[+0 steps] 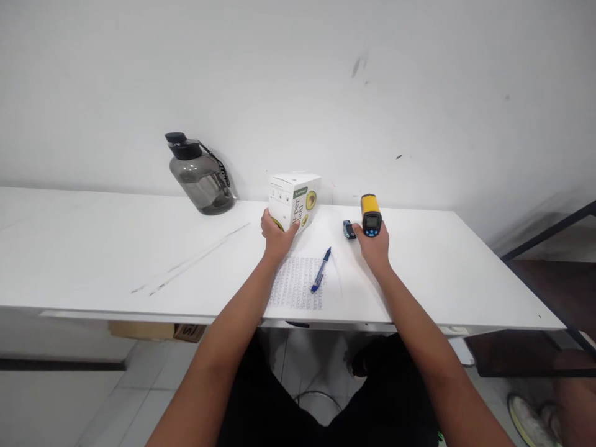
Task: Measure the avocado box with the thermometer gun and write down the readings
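Note:
My left hand [278,237] grips the lower part of a white cardboard box [281,197] printed with avocados and green and dark lettering. The box stands tilted near the wall, its corner toward me. In my right hand [376,248] is a yellow and black infrared thermometer [371,214], its small screen and blue buttons facing me. Just left of that hand lies a small dark and light-blue object [349,230] whose kind I cannot make out. A blue pen [321,270] rests on a sheet of paper covered in handwriting [294,285], between my forearms.
Farther left, a large grey translucent water bottle [200,180] with a black lid stands against the wall. The white table [93,248] runs along the wall, ending at the right. Beneath it is a cardboard box [139,330]. A dark metal frame [549,230] is at right, near another person's shoe [526,419].

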Action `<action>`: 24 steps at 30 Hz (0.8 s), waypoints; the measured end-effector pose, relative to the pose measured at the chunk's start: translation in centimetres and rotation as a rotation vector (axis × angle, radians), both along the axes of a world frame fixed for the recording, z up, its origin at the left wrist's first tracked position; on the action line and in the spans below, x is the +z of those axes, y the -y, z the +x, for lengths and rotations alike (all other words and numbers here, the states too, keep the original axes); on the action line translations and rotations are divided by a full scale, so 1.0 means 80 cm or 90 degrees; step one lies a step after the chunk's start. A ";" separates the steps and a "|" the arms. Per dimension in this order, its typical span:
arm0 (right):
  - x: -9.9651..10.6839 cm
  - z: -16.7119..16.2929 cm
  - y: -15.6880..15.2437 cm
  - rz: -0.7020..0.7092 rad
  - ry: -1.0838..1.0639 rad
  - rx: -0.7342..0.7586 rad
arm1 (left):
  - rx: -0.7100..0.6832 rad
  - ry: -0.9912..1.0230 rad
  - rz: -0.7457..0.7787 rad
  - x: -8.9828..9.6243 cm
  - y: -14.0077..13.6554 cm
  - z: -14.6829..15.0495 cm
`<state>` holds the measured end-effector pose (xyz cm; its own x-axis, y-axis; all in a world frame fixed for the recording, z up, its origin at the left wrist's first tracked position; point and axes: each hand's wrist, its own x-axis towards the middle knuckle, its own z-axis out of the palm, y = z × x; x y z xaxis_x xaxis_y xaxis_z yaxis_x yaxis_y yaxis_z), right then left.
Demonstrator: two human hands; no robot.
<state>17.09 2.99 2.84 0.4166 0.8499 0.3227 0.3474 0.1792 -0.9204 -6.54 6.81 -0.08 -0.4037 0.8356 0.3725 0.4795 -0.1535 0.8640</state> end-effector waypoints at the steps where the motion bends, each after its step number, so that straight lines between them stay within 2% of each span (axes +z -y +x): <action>1: -0.001 0.000 -0.001 -0.007 0.005 -0.004 | 0.003 -0.016 -0.026 0.000 0.000 0.000; 5: -0.006 0.000 -0.003 -0.038 0.024 -0.007 | -0.006 -0.083 -0.164 0.001 -0.001 0.001; 7: -0.007 0.000 -0.003 -0.049 0.026 -0.007 | 0.001 -0.105 -0.193 0.001 -0.002 0.000; 24: -0.009 -0.002 -0.002 -0.061 0.030 0.010 | -0.013 -0.106 -0.180 0.001 -0.001 -0.001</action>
